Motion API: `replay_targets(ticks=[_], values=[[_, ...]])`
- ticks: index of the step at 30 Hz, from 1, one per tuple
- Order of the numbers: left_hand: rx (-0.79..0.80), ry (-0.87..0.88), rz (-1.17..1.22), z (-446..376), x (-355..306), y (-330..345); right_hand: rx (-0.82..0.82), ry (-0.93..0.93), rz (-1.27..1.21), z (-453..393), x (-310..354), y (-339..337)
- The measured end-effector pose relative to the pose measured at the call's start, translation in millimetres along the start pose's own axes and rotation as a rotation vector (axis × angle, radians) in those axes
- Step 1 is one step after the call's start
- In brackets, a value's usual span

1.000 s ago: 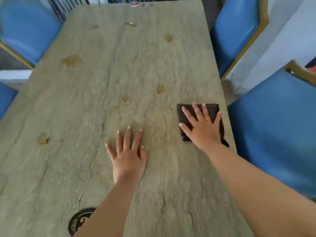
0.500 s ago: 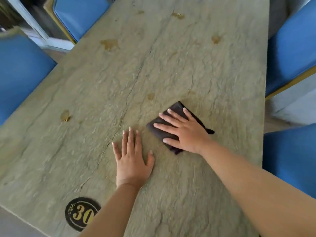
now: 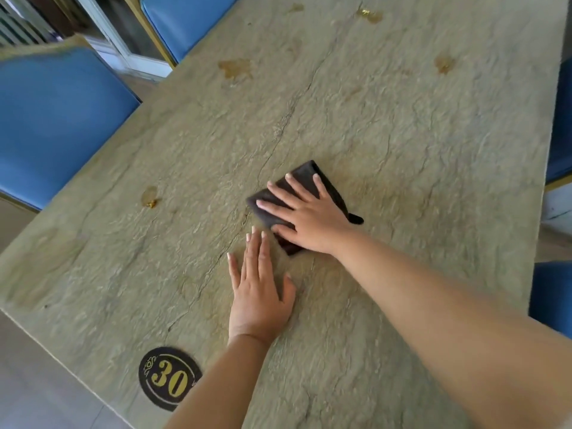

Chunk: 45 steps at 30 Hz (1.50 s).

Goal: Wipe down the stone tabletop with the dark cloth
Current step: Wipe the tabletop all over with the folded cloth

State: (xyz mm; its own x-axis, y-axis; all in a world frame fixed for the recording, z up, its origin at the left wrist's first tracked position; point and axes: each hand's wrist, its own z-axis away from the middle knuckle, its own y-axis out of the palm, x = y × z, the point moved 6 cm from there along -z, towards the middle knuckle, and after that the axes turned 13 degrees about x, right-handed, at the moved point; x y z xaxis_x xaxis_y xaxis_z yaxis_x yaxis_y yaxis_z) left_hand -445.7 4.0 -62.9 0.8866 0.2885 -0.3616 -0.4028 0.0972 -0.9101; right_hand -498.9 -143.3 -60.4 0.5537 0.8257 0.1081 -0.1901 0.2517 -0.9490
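The stone tabletop (image 3: 402, 134) is rough, beige-green, with a long crack down its middle. A folded dark cloth (image 3: 305, 176) lies near the table's centre. My right hand (image 3: 309, 216) presses flat on the cloth, fingers spread and pointing left and away. My left hand (image 3: 258, 289) rests flat on the bare stone just below and left of the cloth, fingertips almost touching its near edge. Yellow-brown stains mark the surface: one (image 3: 149, 196) left of the cloth, a larger one (image 3: 235, 68) farther away, and others (image 3: 444, 64) at the far right.
A round black badge (image 3: 168, 377) reading 30 is stuck near the table's front edge. Blue padded chairs stand at the left (image 3: 55, 119), the far left (image 3: 182, 17) and along the right side (image 3: 554, 301). The table's left edge runs diagonally.
My right hand has slid the cloth leftward from the right edge to the table's centre, close to my left hand. The view has swung and tilted; my left hand stays planted.
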Motion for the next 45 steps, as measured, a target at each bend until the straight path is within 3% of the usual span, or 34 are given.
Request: replay_targets(ticks=[2, 3, 7, 10, 17, 23, 25, 27, 30, 32, 35, 42, 45], values=[[-0.007, 0.001, -0.005, 0.0, -0.6, -0.3, 0.001, -0.143, 0.06, 23.3, -21.2, 1.0], [-0.003, 0.005, -0.02, -0.1, -1.8, -0.4, 0.009, -0.107, 0.064, 31.2, -43.5, 1.4], [0.019, -0.002, -0.078, -1.1, -3.8, 0.8, -0.018, 0.495, -0.135, 58.2, -130.5, 3.8], [0.02, -0.004, -0.095, -1.5, -5.2, 0.9, -0.034, 0.758, -0.239, 69.6, -111.3, 9.7], [-0.003, 0.01, -0.049, -0.5, -6.1, -2.1, -0.053, 0.499, -0.168, 137.3, 28.8, 47.2], [0.019, 0.024, 0.101, 3.0, 1.1, -4.8, -0.041, 0.356, -0.225, 226.2, 109.7, 81.7], [0.057, -0.036, 0.236, 15.9, -1.1, -5.3, -0.081, 0.293, -0.331, 250.0, 111.2, 79.6], [0.002, -0.013, 0.344, 48.0, -21.4, -6.9, -0.243, 0.399, -0.46, 273.7, 90.6, 71.7], [0.032, 0.297, 0.231, 107.7, -84.5, 18.8, -0.377, 0.688, -0.71, 314.9, 45.0, 80.6], [0.156, 0.41, -0.073, 136.8, -114.1, 56.2, -0.313, 0.672, -0.783, 329.6, 35.1, 92.9], [0.199, 0.3, -0.37, 158.8, -113.4, 86.4, -0.233, 0.556, -0.772, 337.3, 34.1, 98.4], [0.313, 0.561, -0.378, 286.7, -96.9, 100.4, -0.136, 0.524, -0.768, 338.4, 36.0, 97.6], [0.278, 0.465, -0.372, 264.3, -77.7, 87.7, -0.1, 0.503, -0.738, 340.6, 34.4, 98.7]])
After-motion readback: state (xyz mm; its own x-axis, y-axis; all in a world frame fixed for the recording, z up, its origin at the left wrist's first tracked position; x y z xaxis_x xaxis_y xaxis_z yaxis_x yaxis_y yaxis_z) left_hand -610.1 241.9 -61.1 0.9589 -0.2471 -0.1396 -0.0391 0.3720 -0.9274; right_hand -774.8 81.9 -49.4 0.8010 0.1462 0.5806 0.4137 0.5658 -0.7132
